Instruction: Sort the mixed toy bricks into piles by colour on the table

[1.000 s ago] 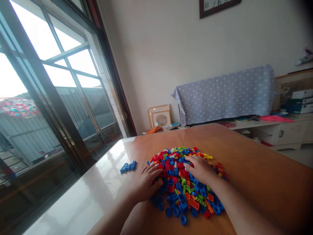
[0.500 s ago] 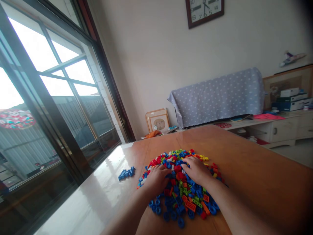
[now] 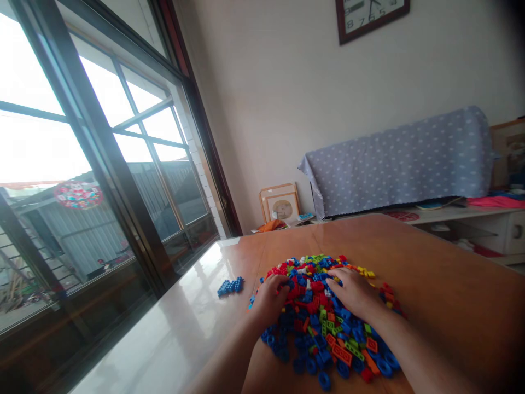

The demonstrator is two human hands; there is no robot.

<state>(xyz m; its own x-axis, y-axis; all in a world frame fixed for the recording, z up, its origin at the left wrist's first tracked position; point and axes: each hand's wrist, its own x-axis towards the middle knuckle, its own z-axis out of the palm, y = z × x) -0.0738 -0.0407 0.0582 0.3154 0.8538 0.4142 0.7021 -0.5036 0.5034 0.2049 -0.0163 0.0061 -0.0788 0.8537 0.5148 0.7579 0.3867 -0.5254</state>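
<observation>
A heap of loose toy building bricks point(image 3: 308, 295) in red, blue, green, orange, yellow and white is spread on the wooden table. My left hand point(image 3: 270, 298) lies at the heap's left side, its fingers bent over the bricks and the thumb apart from them. At the upper right of the heap rests my right hand point(image 3: 355, 290), with thumb and fingers apart among blue and red bricks. No brick shows clearly gripped in either one. Several blue ring-shaped pieces point(image 3: 324, 380) lie along the near edge. Left of the heap sits a group of blue studded bricks point(image 3: 230, 287), seemingly joined.
The glossy wooden table point(image 3: 443, 306) reaches to a low white cabinet point(image 3: 502, 230) at the back right. A grey-blue spotted cloth point(image 3: 397, 164) covers something wide on it. Framed pictures point(image 3: 281, 205) lean by the wall, and glass sliding doors point(image 3: 135, 164) stand at left.
The view has turned left, so everything appears farther right. My hands are wider apart, and more red bricks show between them. The blue group stays in its place on the table.
</observation>
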